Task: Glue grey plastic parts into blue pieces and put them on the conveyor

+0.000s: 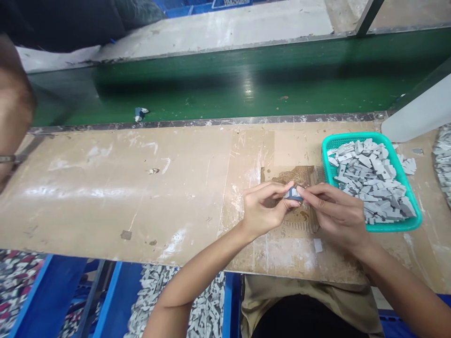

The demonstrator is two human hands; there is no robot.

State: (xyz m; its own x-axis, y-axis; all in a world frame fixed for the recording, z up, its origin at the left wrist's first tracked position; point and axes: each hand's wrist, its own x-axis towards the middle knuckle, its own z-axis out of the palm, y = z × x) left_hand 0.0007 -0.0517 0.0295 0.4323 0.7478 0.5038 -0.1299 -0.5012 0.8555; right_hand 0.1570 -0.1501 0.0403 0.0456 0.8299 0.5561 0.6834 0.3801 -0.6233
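A small dark blue and light grey part (pixel 294 193) is held between my two hands above the worktable. My left hand (pixel 266 206) pinches its left side with thumb and fingers. From the right, my right hand (pixel 334 211) has its thumb and index fingertips closed at the part's grey face; whether they grip the part or a separate small piece is hidden. Right beside my right hand stands a turquoise basket (pixel 394 228) full of light grey angular pieces (pixel 378 173).
The brown worktable (pixel 183 188) has a green belt (pixel 211 89) behind it, carrying a blue and grey part (pixel 140 114). Another person's arm (pixel 14 103) is at the far left. Blue bins (pixel 118 295) with pieces stand below the front edge. A white cylinder (pixel 419 112) is at right.
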